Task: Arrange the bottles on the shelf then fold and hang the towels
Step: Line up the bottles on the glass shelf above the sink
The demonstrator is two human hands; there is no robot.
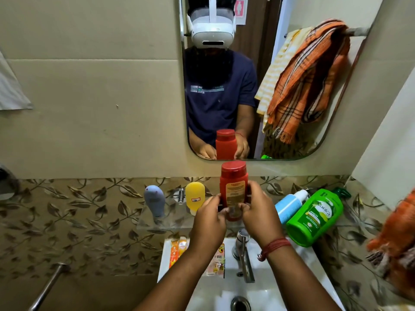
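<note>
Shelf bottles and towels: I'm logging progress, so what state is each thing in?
Red bottle: upright, gripped by left hand and right hand.
Yellow bottle: standing cap-down on shelf.
Grey bottle: standing cap-down.
Green bottle: tilted.
Blue bottle: tilted.
Orange towel: draped unfolded on rail.

Place: a home bathroom.
Signs: a white washbasin (202, 288) with a tap (242, 250), a wall mirror (258, 86), a glass shelf (157, 223) of toiletry bottles.

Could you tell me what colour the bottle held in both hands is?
Red, cap and body alike; the red bottle shows best in the head view.
</note>
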